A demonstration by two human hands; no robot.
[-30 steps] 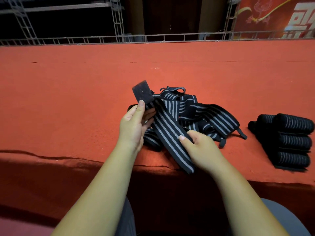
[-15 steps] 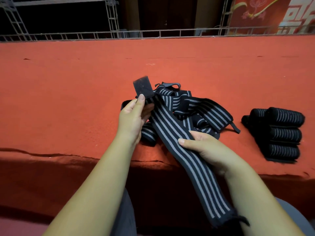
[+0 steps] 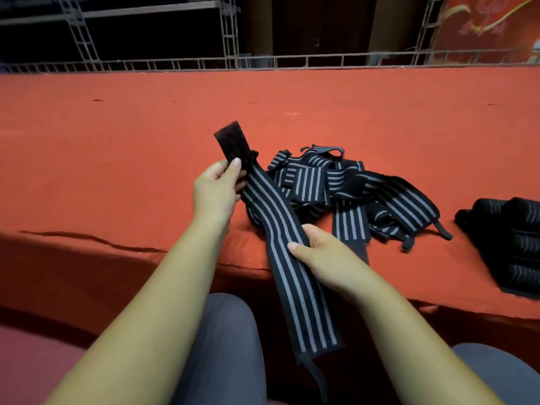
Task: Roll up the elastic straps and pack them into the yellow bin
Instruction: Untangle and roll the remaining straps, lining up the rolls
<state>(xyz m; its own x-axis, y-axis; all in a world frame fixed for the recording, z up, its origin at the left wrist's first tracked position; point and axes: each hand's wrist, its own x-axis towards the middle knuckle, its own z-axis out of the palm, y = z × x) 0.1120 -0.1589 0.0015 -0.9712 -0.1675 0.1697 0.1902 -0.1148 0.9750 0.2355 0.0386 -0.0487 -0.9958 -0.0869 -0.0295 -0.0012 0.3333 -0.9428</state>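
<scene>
Left hand (image 3: 217,190) pinches strap (image 3: 280,229) below fuzzy tab; right hand (image 3: 318,255) grips mid-length. Soft, limp; start roll at tab, frame centre.

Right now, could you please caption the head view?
Left hand and right hand hold a black, grey-striped elastic strap over the red cloth table.

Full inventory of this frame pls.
Striped flat elastic strap with fuzzy end tab: one, black-grey, held over red cloth-covered table edge, tail hanging down.
Tangled loose elastic straps: count unclear, black-grey, on table, centre.
Rolled elastic straps: several, black-grey, table's right edge.
Table: one, red, across view.
Metal truss: grey, behind table.
Banner: one, red, top right.
Trouser legs: two, grey, bottom.
Left hand: pinches strap by tab.
Right hand: grips strap mid-length.
</scene>
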